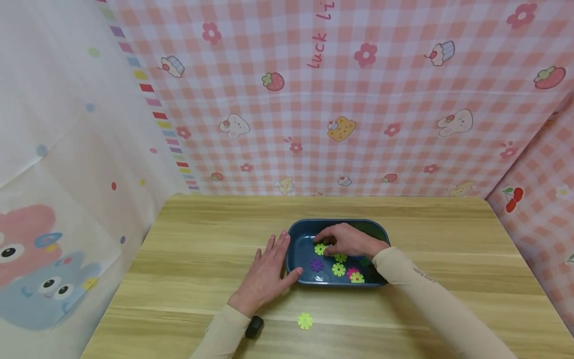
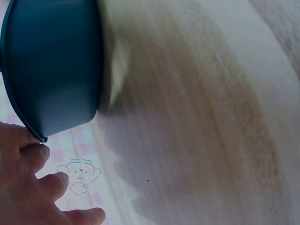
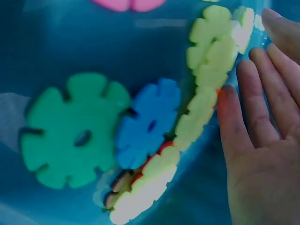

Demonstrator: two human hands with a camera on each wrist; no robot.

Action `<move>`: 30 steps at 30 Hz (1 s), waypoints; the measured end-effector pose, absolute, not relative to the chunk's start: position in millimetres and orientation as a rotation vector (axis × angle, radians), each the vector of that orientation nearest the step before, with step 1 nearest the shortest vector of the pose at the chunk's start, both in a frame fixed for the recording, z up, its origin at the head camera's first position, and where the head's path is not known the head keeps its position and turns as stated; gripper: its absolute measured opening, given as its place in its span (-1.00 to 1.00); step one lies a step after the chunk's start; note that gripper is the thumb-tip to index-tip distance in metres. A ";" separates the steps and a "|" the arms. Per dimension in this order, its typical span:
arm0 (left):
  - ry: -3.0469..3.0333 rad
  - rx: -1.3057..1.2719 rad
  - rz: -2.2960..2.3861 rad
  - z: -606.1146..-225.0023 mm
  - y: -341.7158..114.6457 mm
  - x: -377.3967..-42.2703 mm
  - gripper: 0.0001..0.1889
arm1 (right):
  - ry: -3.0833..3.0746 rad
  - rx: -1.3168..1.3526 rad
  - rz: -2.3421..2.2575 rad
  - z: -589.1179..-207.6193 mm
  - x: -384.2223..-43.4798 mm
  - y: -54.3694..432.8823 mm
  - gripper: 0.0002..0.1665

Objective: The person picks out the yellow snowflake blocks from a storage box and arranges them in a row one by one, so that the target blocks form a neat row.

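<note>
Apparently steadying the dark blue tray [image 1: 302, 252] with the left hand [image 1: 266, 274]: fingers spread and loosely extended at its end, thumb reaching to the rim near the front corner. Pressing from outside rather than grasping, probably to keep it from sliding.

Reaching inside with the right hand [image 1: 347, 240], thumb and forefinger bent apart about a yellow-green snowflake disc [image 1: 320, 249]; cannot tell whether pinching or merely touching. Remaining fingers loose, nearly straight in the right wrist view.

Just nearside of those fingertips, on the tray floor, a purple disc [image 1: 316, 265]. Below the right palm, a pink disc [image 1: 352, 272], partly covered by a yellow disc [image 1: 357, 277]. Beside the right fingers, a green disc [image 3: 51, 131] and a smaller-looking blue disc [image 3: 159, 108]. Outside, nearside of the left hand, a stray yellow-green disc [image 1: 305, 321] on the wooden table [image 1: 215, 239].

All thin, bright, plastic-looking; rounded lobes split by slots, centre hole plain on the green one.
</note>
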State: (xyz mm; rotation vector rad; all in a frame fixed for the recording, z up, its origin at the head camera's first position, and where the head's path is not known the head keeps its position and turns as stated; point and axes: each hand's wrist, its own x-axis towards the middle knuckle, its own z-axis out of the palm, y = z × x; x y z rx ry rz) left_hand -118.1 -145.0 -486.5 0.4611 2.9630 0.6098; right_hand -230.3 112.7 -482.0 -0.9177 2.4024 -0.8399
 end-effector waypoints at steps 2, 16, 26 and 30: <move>2.962 0.459 0.610 -486.5 -145.0 -117.7 -0.07 | 2.412 -0.923 -0.835 -483.8 -230.0 112.5 -0.56; 2.963 0.463 0.617 -486.4 -145.7 -117.6 -0.07 | 2.500 -1.113 -0.758 -487.8 -230.2 109.7 -0.58; 2.972 0.473 0.628 -487.9 -145.7 -118.0 -0.07 | 2.533 -1.100 -0.676 -488.6 -230.4 106.4 -0.57; 2.970 0.471 0.624 -486.7 -145.4 -117.6 -0.07 | 2.543 -1.084 -0.650 -487.9 -229.2 104.3 -0.58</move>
